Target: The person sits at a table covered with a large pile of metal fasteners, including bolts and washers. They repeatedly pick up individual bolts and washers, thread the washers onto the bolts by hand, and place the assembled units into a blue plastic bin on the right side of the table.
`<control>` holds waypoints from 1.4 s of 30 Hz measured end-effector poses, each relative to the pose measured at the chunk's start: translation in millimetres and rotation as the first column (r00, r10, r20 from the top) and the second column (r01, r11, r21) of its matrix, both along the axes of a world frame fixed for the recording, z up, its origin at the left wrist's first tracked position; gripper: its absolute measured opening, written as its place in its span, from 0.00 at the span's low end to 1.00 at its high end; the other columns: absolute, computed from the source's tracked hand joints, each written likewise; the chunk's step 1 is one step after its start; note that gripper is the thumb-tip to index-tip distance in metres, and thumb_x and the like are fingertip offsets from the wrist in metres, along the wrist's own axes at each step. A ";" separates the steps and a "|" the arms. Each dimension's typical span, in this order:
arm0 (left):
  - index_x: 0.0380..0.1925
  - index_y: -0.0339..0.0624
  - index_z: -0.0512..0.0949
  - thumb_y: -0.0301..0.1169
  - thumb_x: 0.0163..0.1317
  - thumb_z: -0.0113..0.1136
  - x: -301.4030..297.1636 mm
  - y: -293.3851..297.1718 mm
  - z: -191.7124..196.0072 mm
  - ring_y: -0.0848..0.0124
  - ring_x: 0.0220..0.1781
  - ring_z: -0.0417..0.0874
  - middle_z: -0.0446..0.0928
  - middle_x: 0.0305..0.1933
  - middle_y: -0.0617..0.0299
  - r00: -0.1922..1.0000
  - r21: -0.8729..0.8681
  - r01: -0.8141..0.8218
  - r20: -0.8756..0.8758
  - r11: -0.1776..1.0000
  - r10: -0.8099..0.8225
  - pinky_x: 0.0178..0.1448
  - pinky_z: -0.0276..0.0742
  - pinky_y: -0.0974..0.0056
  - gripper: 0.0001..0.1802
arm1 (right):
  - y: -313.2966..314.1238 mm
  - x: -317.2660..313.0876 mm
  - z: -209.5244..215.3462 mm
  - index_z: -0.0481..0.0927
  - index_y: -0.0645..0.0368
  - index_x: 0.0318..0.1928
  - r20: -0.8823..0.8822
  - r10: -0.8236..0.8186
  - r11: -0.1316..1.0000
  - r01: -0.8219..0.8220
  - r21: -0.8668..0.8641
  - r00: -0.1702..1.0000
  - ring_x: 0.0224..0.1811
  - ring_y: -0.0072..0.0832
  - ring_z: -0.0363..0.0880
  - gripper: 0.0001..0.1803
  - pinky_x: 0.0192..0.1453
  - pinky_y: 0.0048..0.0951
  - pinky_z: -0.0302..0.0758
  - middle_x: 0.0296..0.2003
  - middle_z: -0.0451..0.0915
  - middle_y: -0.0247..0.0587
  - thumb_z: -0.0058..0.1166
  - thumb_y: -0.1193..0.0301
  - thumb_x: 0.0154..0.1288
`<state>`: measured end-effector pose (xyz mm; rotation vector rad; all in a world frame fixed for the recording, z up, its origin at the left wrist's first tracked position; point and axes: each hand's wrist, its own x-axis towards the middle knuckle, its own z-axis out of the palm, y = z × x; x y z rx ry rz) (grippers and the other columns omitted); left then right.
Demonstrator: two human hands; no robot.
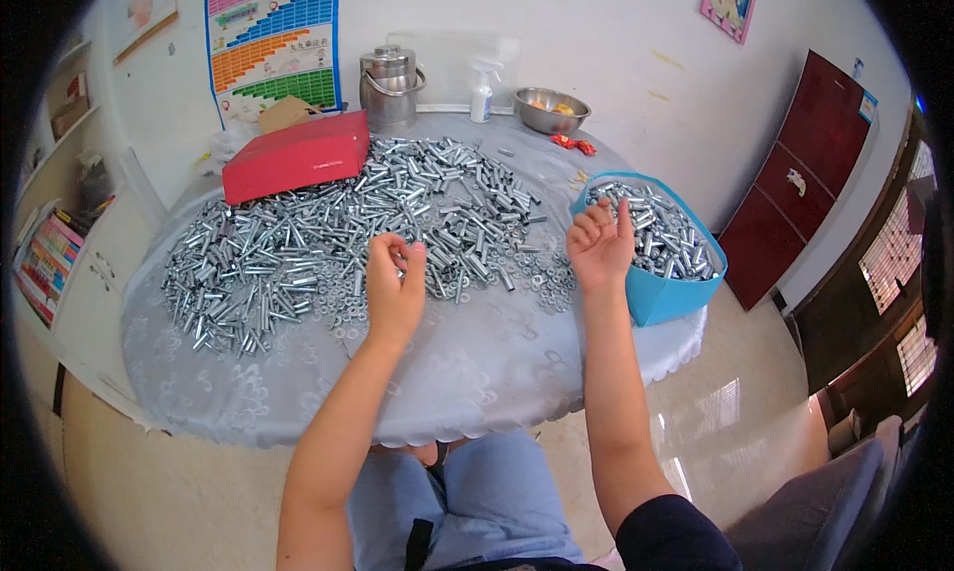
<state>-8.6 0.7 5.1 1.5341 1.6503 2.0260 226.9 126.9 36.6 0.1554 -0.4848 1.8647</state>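
At the centre of the frame the left hand [394,285] reaches up from the lower edge with fingers curled loosely, pinching at the near edge of the heap of shiny silver metal sleeves and washers [338,233] on the round cloth-covered table [467,372]; what it grips I cannot tell. Right of centre, the right hand [599,243] is raised, palm open, fingers spread, holding nothing, at the near rim of the blue fabric tub [676,298] of the same metal parts.
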 end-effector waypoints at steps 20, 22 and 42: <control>0.19 0.44 0.75 0.41 0.40 0.67 13.6 -7.0 -12.4 0.61 0.42 0.68 0.70 0.35 0.61 0.710 -0.189 -0.119 -0.702 0.975 -0.049 0.46 0.65 0.59 0.14 | -31.3 -63.5 -34.1 0.79 0.61 0.28 0.482 -0.854 0.513 -0.170 0.841 -0.195 0.30 0.40 0.75 0.12 0.35 0.35 0.71 0.26 0.77 0.46 0.59 0.65 0.48; 0.19 0.43 0.75 0.41 0.40 0.67 15.3 -6.5 -13.0 0.62 0.41 0.68 0.70 0.35 0.61 0.684 -0.186 -0.139 -0.728 0.973 -0.042 0.45 0.66 0.59 0.15 | -33.7 -66.4 -32.6 0.78 0.62 0.28 0.457 -0.867 0.490 -0.174 0.854 -0.199 0.31 0.41 0.75 0.13 0.35 0.36 0.71 0.27 0.77 0.47 0.60 0.64 0.48; 0.23 0.38 0.73 0.28 0.47 0.61 8.7 7.7 -11.8 0.64 0.34 0.74 0.73 0.32 0.60 0.826 0.074 -0.120 -0.546 0.990 0.141 0.38 0.69 0.63 0.07 | -34.0 -73.9 -38.1 0.76 0.67 0.37 0.774 -0.627 0.764 -0.122 0.634 0.093 0.32 0.25 0.75 0.13 0.36 0.24 0.71 0.29 0.78 0.39 0.52 0.68 0.58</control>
